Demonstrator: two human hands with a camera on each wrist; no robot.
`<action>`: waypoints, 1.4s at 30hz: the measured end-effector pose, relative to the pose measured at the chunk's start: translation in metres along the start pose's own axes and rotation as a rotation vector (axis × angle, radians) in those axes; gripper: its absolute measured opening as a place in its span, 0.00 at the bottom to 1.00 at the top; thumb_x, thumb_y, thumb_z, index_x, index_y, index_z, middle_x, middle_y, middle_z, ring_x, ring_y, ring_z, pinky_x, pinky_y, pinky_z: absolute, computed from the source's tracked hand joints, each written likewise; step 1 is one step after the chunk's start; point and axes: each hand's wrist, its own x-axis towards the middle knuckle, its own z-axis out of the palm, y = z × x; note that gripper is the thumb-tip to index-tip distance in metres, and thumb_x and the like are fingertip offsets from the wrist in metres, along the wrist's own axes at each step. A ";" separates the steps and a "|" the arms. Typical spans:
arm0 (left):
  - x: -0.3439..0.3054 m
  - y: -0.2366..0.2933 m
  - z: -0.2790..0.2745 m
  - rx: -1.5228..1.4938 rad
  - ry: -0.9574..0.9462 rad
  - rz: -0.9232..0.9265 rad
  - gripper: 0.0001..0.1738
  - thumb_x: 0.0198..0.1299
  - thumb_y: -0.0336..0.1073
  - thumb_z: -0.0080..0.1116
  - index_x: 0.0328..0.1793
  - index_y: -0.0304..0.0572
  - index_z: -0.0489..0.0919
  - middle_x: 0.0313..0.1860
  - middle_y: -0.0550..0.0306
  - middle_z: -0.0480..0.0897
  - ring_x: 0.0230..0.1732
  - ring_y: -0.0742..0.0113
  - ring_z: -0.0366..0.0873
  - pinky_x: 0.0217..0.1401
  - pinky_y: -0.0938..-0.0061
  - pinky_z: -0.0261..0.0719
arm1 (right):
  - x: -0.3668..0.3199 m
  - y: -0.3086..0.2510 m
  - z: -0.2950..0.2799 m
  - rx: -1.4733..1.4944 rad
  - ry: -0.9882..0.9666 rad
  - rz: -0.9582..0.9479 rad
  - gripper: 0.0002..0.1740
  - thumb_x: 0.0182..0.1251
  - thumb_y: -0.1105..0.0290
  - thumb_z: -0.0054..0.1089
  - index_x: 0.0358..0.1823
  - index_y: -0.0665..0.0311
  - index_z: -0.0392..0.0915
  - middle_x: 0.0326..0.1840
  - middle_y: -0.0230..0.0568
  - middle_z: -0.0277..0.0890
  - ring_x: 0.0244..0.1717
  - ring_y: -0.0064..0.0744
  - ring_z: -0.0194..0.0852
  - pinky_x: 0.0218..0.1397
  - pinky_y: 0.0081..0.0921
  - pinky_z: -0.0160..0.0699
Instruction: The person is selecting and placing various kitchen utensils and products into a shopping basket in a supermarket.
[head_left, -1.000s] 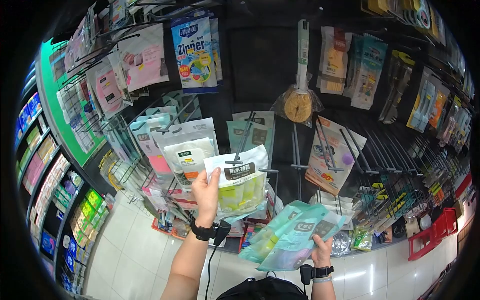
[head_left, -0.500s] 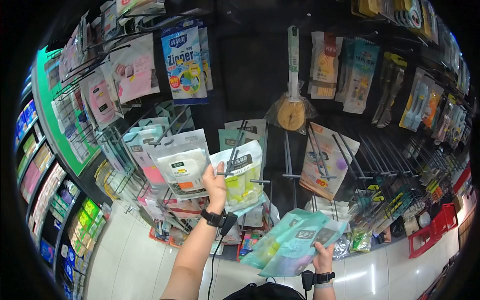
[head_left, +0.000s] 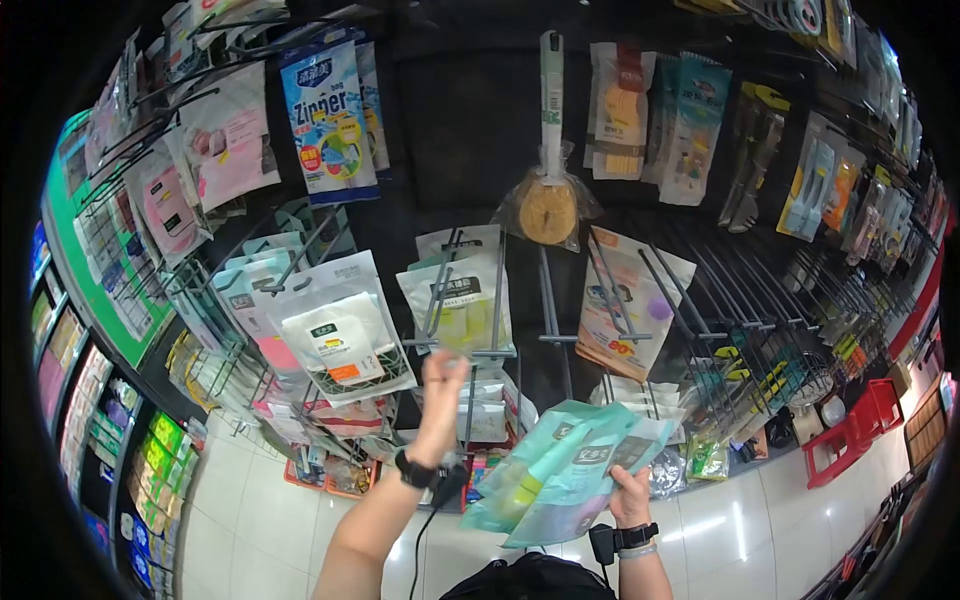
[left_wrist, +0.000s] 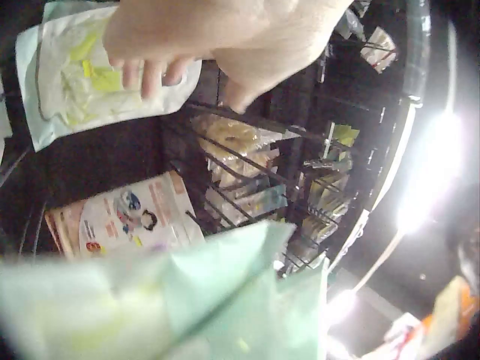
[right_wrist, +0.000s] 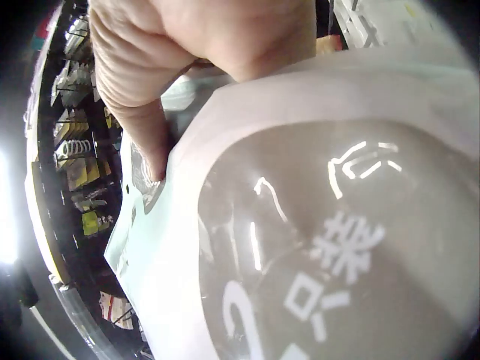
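Note:
The white package with green contents (head_left: 468, 318) hangs on a hook among other packs. Just below it my left hand (head_left: 437, 412), blurred, holds nothing. In the left wrist view that hand (left_wrist: 225, 37) has its fingers loosely bent in front of the package (left_wrist: 60, 97). My right hand (head_left: 631, 497) pinches the top corner of several teal packages (head_left: 560, 475), fanned out low before the rack. In the right wrist view the thumb and fingers of the right hand (right_wrist: 195, 45) grip a pack's edge (right_wrist: 157, 262).
A white towel pack (head_left: 345, 335) hangs left of the hook, and an orange-white bag (head_left: 620, 310) to its right. Above hang a brush (head_left: 548, 212) and a blue zipper-bag pack (head_left: 325, 120). Bare metal hooks jut out at right; a red stool (head_left: 850, 435) stands on the floor.
My left hand has let go of the white-green package and moved down from it; the package now hangs back on the rack. The right hand still holds the teal packages.

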 end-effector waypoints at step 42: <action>0.058 0.023 -0.049 0.459 0.513 0.400 0.16 0.64 0.38 0.53 0.32 0.29 0.75 0.19 0.57 0.75 0.26 0.78 0.64 0.30 0.74 0.68 | -0.008 0.022 0.025 -0.089 0.045 0.084 0.17 0.52 0.82 0.59 0.46 0.68 0.73 0.42 0.38 0.77 0.42 0.28 0.75 0.49 0.26 0.72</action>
